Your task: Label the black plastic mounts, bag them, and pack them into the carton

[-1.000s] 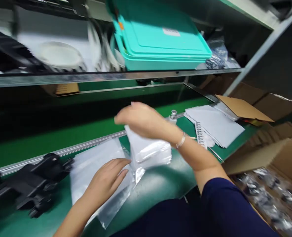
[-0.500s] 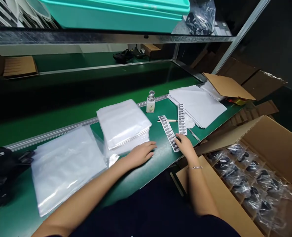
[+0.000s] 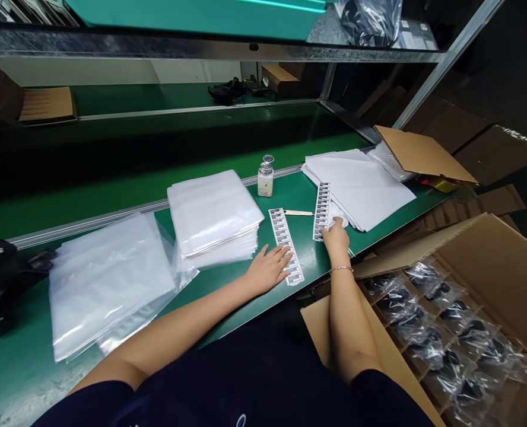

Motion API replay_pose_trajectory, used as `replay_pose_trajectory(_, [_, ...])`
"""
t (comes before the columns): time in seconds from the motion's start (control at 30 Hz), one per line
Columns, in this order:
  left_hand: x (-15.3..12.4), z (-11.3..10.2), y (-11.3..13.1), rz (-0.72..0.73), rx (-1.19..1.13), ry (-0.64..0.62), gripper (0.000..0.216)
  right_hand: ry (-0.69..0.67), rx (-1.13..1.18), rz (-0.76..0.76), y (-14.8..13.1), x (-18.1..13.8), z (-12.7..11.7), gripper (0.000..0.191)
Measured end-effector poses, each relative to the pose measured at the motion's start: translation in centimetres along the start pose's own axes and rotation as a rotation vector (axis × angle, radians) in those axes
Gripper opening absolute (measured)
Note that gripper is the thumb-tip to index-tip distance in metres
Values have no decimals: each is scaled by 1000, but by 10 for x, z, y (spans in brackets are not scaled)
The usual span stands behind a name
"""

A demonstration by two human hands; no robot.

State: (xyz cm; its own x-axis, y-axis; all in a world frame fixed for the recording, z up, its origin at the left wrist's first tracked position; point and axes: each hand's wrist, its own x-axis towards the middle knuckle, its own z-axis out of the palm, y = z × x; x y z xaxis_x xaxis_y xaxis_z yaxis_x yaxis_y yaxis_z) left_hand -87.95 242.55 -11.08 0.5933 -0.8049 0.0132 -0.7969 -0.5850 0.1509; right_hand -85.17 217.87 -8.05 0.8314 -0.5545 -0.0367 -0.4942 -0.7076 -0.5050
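My left hand [image 3: 269, 270] lies flat with its fingers spread, the fingertips over a strip of printed labels [image 3: 282, 228] near the table's front edge. My right hand [image 3: 336, 240] is closed, its fingers bent down beside the lower end of a second label strip [image 3: 321, 207]. Its fingertips are at a crumpled white wad [image 3: 339, 213]; what they pinch is hidden. Part of a thin metal tool [image 3: 351, 254] shows by that wrist. A slim pale stick [image 3: 299, 213] lies between the strips.
Left of my hands are a stack of clear plastic bags [image 3: 216, 216] and a second bag pile [image 3: 112, 279]. A small bottle [image 3: 265, 184] stands behind. White sheets [image 3: 361, 184] lie at right. An open carton [image 3: 504, 267] holds bagged dark items. A metal shelf edge [image 3: 178, 50] crosses above.
My left hand has moved right, from beside the bag stack onto the left label strip. My right hand has left that strip and reached the white wad by the other strip.
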Motion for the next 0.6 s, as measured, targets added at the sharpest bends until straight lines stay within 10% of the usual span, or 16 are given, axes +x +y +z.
replay_pose_trajectory(0.3, [-28, 0, -9, -36, -3, 17, 51, -318, 82, -258, 38, -35, -33, 29])
replay_pose_trajectory(0.6, [-7, -26, -43, 189, -75, 127, 38, -70, 43, -233, 26, -69, -58, 42])
